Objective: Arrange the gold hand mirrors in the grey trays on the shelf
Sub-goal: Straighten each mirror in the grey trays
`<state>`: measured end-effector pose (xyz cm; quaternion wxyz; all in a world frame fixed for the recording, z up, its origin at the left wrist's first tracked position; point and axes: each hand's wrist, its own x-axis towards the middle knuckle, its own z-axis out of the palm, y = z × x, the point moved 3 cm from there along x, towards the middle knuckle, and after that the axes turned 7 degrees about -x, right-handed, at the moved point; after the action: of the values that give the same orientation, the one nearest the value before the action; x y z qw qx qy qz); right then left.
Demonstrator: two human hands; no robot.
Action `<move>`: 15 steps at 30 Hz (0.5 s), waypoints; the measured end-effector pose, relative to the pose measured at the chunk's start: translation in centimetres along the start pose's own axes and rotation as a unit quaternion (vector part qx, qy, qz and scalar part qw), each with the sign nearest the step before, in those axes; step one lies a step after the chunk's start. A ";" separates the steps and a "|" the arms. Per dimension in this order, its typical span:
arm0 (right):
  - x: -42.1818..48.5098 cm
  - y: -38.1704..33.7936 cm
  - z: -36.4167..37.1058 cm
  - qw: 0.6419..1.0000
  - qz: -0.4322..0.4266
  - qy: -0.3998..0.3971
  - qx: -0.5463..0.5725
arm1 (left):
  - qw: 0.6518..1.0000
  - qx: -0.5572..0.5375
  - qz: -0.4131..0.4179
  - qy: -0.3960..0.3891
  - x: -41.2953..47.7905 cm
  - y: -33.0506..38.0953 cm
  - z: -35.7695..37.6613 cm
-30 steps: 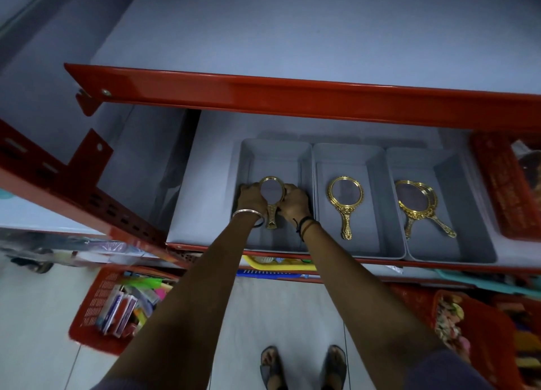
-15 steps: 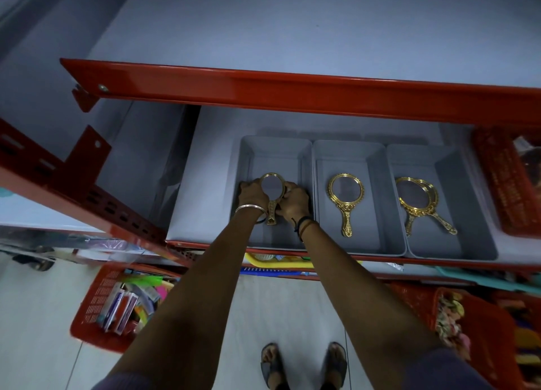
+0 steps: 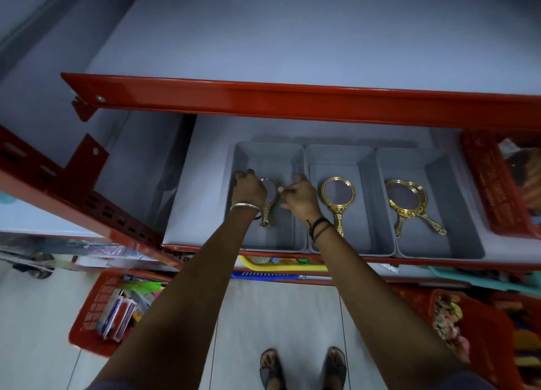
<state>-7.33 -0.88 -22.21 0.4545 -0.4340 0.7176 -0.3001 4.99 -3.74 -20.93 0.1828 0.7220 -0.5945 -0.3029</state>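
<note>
We are settling mirror [image 3: 270, 202] flat in left tray [image 3: 265, 155] — left hand [image 3: 248, 189] over its rim, grip unclear; right hand [image 3: 300, 197] loose beside it, fingers apart. Next: let go, straighten crossed pair [image 3: 409, 205] in right tray [image 3: 439, 170].

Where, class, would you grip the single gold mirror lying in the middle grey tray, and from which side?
Grip the mirror by its slim handle, coming from above at the shelf's front edge. It lies flat, handle pointing toward the person, with bare floor of the middle tray on both sides for fingers.
</note>
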 end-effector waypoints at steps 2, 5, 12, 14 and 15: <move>-0.7 -0.4 -2.7 0.999 -0.028 0.026 0.025 | 0.998 -0.044 0.038 0.002 -0.4 1.8 0.1; -0.6 1.1 -7.2 0.993 -0.049 0.103 -0.042 | 0.994 -0.075 0.085 0.005 -1.7 5.1 1.3; 2.1 6.1 -12.7 0.981 0.029 0.089 -0.168 | 0.984 -0.048 0.140 -0.104 -3.7 10.3 8.4; 2.9 6.7 -12.8 0.979 0.048 0.054 -0.192 | 0.986 -0.007 0.089 -0.138 -3.6 10.3 10.3; 3.0 6.6 -12.8 0.975 0.054 0.039 -0.211 | 0.986 0.012 0.068 -0.150 -3.5 10.1 11.0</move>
<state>-21.94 -0.17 -23.65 0.3405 -0.4682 0.8043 -0.1337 -10.14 -1.53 -22.08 0.1027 0.6286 -0.6665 -0.3874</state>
